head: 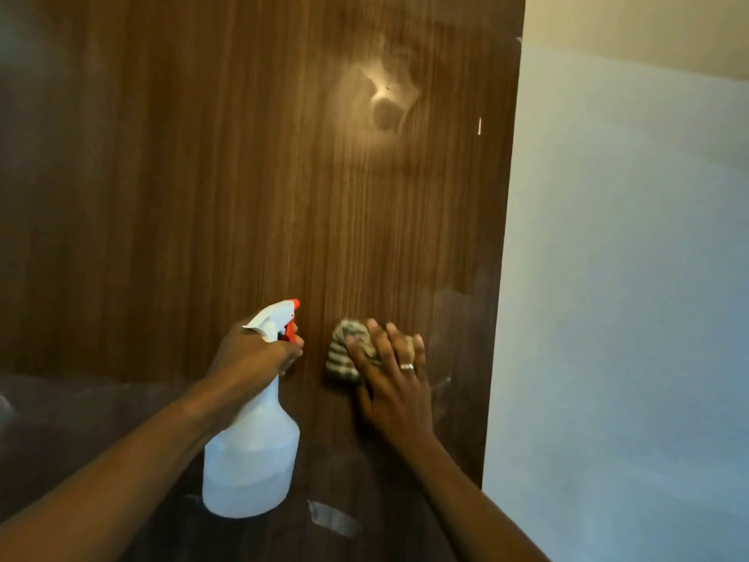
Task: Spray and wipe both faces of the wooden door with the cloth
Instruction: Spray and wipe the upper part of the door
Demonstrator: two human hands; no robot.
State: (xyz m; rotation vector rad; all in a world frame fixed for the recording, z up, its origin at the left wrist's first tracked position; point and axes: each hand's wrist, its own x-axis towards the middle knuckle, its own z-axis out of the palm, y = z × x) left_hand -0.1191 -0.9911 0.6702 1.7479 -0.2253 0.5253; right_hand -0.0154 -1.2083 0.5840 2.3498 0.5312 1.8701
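The brown wooden door fills most of the head view, glossy, with a bright reflection near the top middle. My left hand grips the neck of a white spray bottle with an orange nozzle and trigger, its nozzle pointing at the door. Just to its right, my right hand, with a ring on one finger, presses a striped beige and dark cloth flat against the door. Part of the cloth is hidden under my fingers.
The door's right edge runs top to bottom. Beyond it stands a pale blue-white wall with a cream band at the top. A darker reflective zone covers the door's lower part.
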